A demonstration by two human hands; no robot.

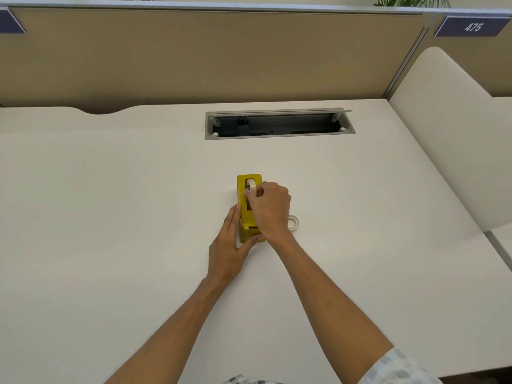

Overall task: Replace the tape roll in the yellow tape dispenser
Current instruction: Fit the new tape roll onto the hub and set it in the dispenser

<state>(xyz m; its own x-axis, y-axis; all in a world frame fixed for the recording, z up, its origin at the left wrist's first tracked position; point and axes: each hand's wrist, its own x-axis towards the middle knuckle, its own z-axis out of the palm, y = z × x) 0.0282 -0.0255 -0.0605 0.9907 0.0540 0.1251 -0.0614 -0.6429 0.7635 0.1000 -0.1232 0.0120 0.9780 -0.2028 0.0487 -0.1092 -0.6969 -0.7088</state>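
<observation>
Your left hand [230,239] lies flat against the yellow tape dispenser [247,206] mid-bench, bracing it, while your right hand [270,206] pinches the tape roll [251,187] in its cradle. Spare roll [293,222] waits just beside. Next, probably lift straight up.

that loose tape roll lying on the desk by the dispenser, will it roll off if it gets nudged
Probably not: the loose tape roll lies flat on the desk, so a nudge would likely slide it, not roll it. It looks like a thin ring, so it is probably light and easily knocked by the right hand working at the yellow dispenser.
</observation>
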